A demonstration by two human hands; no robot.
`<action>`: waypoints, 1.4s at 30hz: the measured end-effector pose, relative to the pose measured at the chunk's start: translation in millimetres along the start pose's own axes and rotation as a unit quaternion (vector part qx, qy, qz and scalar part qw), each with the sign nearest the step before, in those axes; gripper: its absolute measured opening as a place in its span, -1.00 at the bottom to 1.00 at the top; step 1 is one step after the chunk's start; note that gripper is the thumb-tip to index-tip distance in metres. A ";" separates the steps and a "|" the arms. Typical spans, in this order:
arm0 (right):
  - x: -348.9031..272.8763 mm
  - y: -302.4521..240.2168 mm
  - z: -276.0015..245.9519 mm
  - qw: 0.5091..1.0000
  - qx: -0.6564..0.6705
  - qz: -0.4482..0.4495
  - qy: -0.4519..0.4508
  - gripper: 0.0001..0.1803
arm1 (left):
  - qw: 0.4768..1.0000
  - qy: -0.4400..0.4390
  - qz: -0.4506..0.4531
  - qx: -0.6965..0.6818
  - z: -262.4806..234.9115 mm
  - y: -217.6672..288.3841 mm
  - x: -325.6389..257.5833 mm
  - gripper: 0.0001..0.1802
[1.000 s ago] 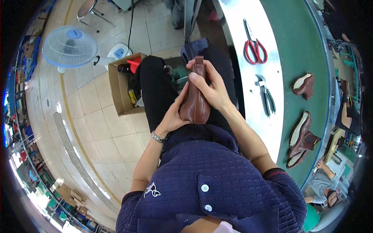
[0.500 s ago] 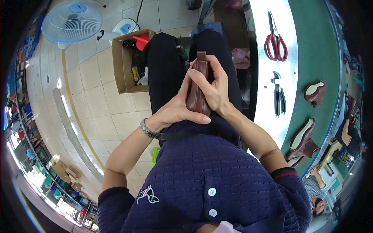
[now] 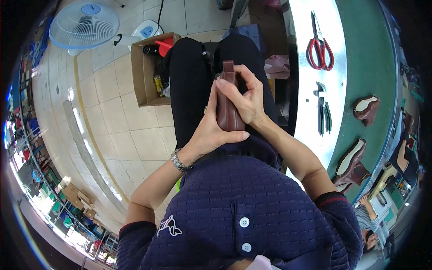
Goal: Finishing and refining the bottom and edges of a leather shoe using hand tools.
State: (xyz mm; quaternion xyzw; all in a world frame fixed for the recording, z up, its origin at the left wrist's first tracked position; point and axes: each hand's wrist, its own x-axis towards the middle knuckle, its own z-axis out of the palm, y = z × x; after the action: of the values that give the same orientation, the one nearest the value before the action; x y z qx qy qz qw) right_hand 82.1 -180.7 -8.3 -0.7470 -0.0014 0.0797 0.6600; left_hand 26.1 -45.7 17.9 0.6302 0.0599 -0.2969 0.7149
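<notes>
Up Close: A Brown Leather Shoe Piece Held in Two Hands

A brown leather shoe piece [image 3: 228,105] is held over the lap, in the middle of the view. It stands on its end, with its thin top pointing far away. The left hand [image 3: 210,130] is wrapped around its left side and its near end, with the thumb laid flat under it. The right hand [image 3: 245,96] is curled around its right side, and the fingers are bent over the top edge. Both hands are closed on the piece and are touching each other. A silver watch [image 3: 179,160] is worn on the left wrist.

A cardboard box [image 3: 145,72] with small things inside is seen on the tiled floor, just left of the knees. A white and blue fan [image 3: 83,24] is seen far away on the left. A long table [image 3: 310,99] is seen on the right. Red scissors [image 3: 319,45] are laid on its far part. Dark pliers [image 3: 324,112] are laid nearer. Two more brown shoe pieces [image 3: 366,108] [image 3: 351,162] are laid on the green mat [image 3: 366,58] at the right.
</notes>
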 end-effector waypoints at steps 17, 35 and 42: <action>9.7 12.3 -38.9 0.989 -0.106 -0.107 -0.001 -0.57 | 0.993 -0.073 0.093 -0.010 -30.6 -45.4 20.8 0.59; -101.1 71.5 -219.5 0.843 -0.457 0.222 0.179 -0.37 | 0.966 0.038 -0.128 -0.220 -102.5 35.7 22.4 -0.36; -73.0 -15.1 -155.1 0.938 0.140 0.267 0.172 -0.45 | 0.979 0.035 -0.112 -0.165 -71.5 62.2 20.4 -0.10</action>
State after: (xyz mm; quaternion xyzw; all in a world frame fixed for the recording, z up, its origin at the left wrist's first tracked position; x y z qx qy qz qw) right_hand 30.3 -339.5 33.1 -0.6222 0.3232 0.1223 0.7025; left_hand 94.4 16.1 48.1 0.5029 0.2037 -0.3389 0.7686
